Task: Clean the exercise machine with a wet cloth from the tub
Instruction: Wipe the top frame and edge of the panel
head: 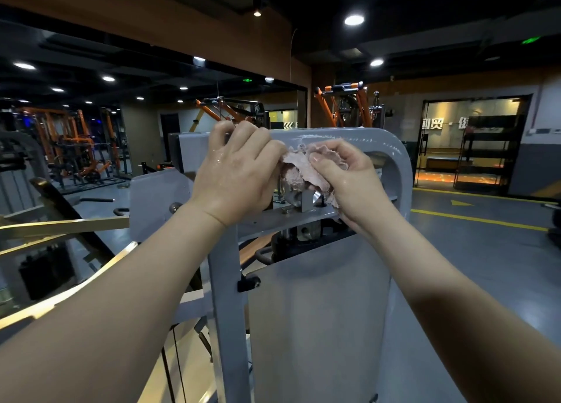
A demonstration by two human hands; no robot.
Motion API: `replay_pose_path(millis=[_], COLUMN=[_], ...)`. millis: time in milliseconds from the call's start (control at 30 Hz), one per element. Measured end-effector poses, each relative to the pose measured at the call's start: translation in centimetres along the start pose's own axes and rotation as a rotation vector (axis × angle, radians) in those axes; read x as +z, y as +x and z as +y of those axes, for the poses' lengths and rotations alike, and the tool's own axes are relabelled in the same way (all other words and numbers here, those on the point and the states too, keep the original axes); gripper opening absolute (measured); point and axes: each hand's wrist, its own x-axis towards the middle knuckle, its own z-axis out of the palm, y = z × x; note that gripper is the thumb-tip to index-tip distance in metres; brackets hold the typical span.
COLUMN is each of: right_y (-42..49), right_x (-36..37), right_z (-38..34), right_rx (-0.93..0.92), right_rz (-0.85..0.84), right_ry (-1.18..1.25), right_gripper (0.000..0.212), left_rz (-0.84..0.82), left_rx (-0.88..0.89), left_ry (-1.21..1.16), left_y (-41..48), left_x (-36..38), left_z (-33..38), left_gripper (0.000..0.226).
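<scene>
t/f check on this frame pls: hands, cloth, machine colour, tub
1. The right hand grips a bunched pinkish cloth. True.
2. The cloth lies on the floor. False: it is held up against the upper frame of the exercise machine.
3. The machine being cleaned is orange. False: its frame is grey. The orange machines stand in the background.
4. The left hand and the right hand both glisten as if wet. True.
5. The tub is in view beside the machine. False: no tub shows in this view.
</scene>
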Motion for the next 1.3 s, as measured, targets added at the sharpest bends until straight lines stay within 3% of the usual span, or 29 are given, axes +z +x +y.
replay_pose_path(millis=[100,167,267,433,600,767,900,1000,1133,1300], right_y=[-0.6,-1.0,-1.2,-1.0,-0.7,-1.0,-0.9,-1.0,-1.0,-0.8], right_x=[-0.1,0.2,0.8,1.2,1.9,0.8,-0.2,-0.1,0.1,0.3], right_z=[-0.1,0.0,0.6,0.3,0.3,0.7,1.2,1.1,0.8,1.0], right_rx=[0.155,0.16,0.118,0.171,0.212,0.169,-0.081,-0.204,-0.227,-0.161], right_rz=[-0.127,-0.169,-0.125,-0.067,-0.079,-0.237,-0.196,-0.191,-0.275,-0.111], right_ry=[0.167,0.165,0.104,0.412,0.508,0.408,-0.063,-0.12,-0.112,-0.064], right_gripper=[0.015,0.015,0.018,0.017,0.021,0.034,0.042,0.055,0.033,0.015], left_rz=[-0.002,-0.014,-0.032,-0.075,-0.139,-0.141,-0.095,-0.057,-0.077,-0.136], left_rx=[-0.066,-0.08,-0.025,0.02,0.013,0.021,0.008,0.018,0.017,-0.018], left_ry=[-0.014,-0.022,-0.004,-0.048,-0.038,0.009,-0.055,-0.051,-0.068,-0.132], left_y=[0.2,0.3,0.2,0.0,0.1,0.2,0.2,0.1,0.1,0.2], left_x=[0.1,0.0,0.2,-0.3,-0.6,-0.3,-0.5,-0.4,-0.5,-0.7], left_z=[0.1,0.1,-0.1,-0.1,0.0,0.0,0.1,0.0,-0.1,-0.2], left_gripper=[0.019,0.022,0.033,0.041,0.066,0.054,0.044,0.04,0.043,0.055])
